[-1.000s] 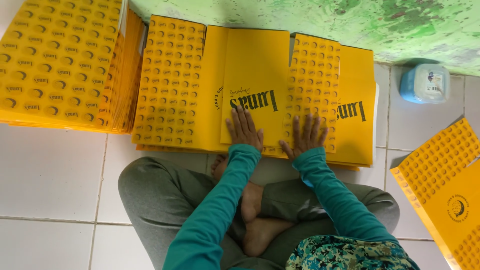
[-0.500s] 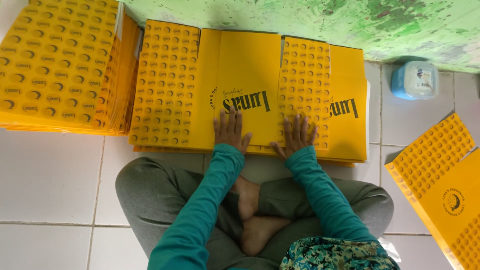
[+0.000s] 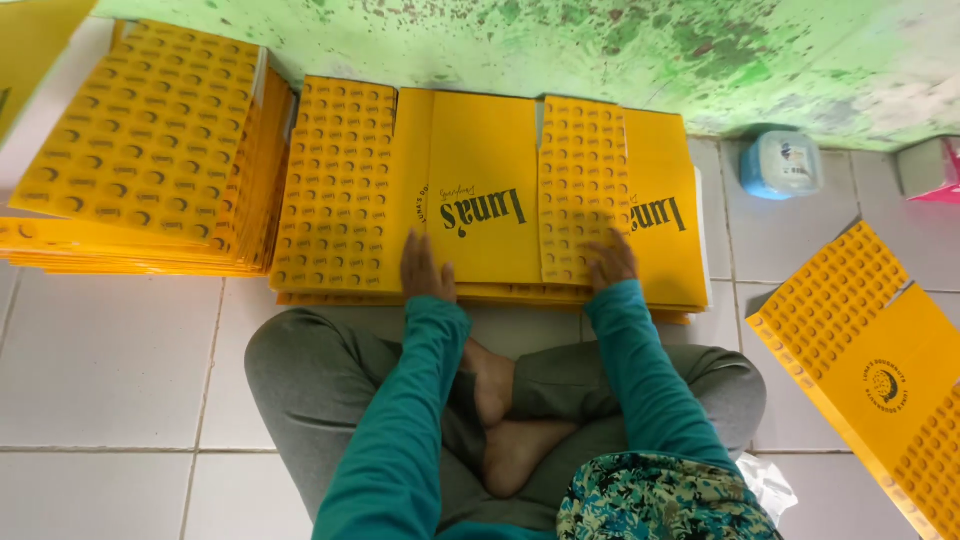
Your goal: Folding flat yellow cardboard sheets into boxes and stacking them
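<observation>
I sit cross-legged on white floor tiles facing a stack of flat yellow cardboard box blanks (image 3: 485, 190) printed with rows of small round marks and dark lettering. My left hand (image 3: 426, 268) lies flat on the near edge of the top blank, at its left-centre fold. My right hand (image 3: 610, 260) presses flat on the patterned flap to the right, fingers spread. Neither hand grips anything. Both sleeves are teal.
A taller pile of the same yellow blanks (image 3: 140, 160) lies at the left. Another yellow blank (image 3: 870, 360) rests tilted on the tiles at the right. A small blue-and-white container (image 3: 781, 163) stands by the stained green wall (image 3: 600, 45).
My hands have spread apart along the top blank's near edge: the left slid left, the right slid right. The view has shifted slightly.
</observation>
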